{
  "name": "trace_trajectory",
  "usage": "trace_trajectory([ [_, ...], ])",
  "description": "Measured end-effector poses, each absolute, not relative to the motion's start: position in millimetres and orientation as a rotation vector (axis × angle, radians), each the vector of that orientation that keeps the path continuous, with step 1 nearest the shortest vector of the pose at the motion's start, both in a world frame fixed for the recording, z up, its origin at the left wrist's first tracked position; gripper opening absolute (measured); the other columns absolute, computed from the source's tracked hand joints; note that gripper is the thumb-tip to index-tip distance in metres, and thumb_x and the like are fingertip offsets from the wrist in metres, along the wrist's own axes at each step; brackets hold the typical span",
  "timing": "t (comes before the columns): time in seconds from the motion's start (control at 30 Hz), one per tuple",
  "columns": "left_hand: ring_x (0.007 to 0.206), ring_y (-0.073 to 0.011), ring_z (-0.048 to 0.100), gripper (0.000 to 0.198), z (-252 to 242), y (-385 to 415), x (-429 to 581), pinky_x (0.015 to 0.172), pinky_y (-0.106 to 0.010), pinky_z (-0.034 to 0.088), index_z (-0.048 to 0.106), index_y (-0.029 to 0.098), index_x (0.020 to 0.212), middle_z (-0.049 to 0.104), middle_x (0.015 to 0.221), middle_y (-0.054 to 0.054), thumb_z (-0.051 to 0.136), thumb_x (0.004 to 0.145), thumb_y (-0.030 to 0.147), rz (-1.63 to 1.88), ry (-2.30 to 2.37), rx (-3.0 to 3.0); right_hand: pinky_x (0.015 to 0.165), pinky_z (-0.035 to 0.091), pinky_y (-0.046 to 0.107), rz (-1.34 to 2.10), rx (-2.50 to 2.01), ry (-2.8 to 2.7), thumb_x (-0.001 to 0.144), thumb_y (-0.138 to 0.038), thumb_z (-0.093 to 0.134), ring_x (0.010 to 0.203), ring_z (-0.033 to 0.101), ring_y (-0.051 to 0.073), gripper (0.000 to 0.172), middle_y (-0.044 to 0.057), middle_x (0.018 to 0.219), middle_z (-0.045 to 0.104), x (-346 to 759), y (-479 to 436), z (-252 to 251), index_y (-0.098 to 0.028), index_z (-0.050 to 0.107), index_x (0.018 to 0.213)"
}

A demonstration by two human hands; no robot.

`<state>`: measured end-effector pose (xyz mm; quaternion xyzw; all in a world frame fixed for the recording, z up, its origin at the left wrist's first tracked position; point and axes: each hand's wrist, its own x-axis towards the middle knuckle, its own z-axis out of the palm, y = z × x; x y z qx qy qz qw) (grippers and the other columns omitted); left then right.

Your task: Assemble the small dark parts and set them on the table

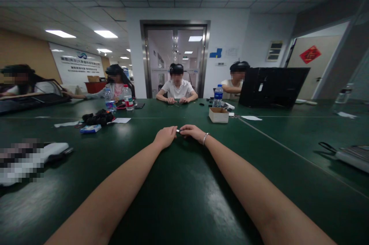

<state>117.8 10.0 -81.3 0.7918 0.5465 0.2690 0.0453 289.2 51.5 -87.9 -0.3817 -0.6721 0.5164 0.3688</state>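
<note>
My two hands meet over the dark green table [161,168], at arm's length. Between them shows a small object [178,131], silver at its left end and dark at its right, perhaps a USB stick, though it is too small to be sure. My right hand [193,131], with a silver bracelet [205,138] at its wrist, pinches the dark end. My left hand [166,136] is closed at the silver end, its fingertips partly hidden behind the hand.
A small open cardboard box [219,116] stands beyond my right hand, with a water bottle [218,96] behind it. To the left lie a black bundle [98,117], a blue-and-white packet [90,129] and two bottles. Several people sit around; a black monitor [272,87] stands at right.
</note>
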Motion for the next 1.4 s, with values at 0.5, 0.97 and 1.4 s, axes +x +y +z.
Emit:
trace_trajectory([
  [0.5,0.078,-0.0161,0.056,0.037,-77.6,6.4,118.8,0.069,-0.026,0.039,0.055,0.021,0.084,0.062,0.083,-0.003,0.022,0.089,0.038,0.857,1.634,2.443,0.058,0.045,0.02,1.35,-0.958,-1.687,0.067,-0.022,0.068,0.058,0.055,0.008,0.012,0.001,0.064,0.063,291.5,53.3,-88.1,-0.013,0.067,0.074],
  [0.97,0.091,-0.0169,0.05,0.02,-80.2,4.1,119.3,0.084,-0.031,0.04,0.051,0.022,0.094,0.056,0.092,-0.003,0.05,0.075,0.019,1.096,1.419,2.599,0.056,0.043,0.019,1.368,-0.963,-1.676,0.068,-0.022,0.067,0.053,0.053,0.007,0.011,0.001,0.062,0.063,291.8,50.6,-85.8,-0.012,0.067,0.073],
  [1.4,0.071,-0.0135,0.056,0.048,-91.4,22.6,114.5,0.068,-0.024,0.042,0.058,0.02,0.08,0.062,0.074,-0.001,0.021,0.086,0.05,0.879,1.5,2.207,0.057,0.045,0.019,1.369,-0.967,-1.648,0.067,-0.019,0.067,0.06,0.056,0.009,0.007,0.002,0.063,0.063,289.9,49.7,-85.4,-0.012,0.067,0.071],
])
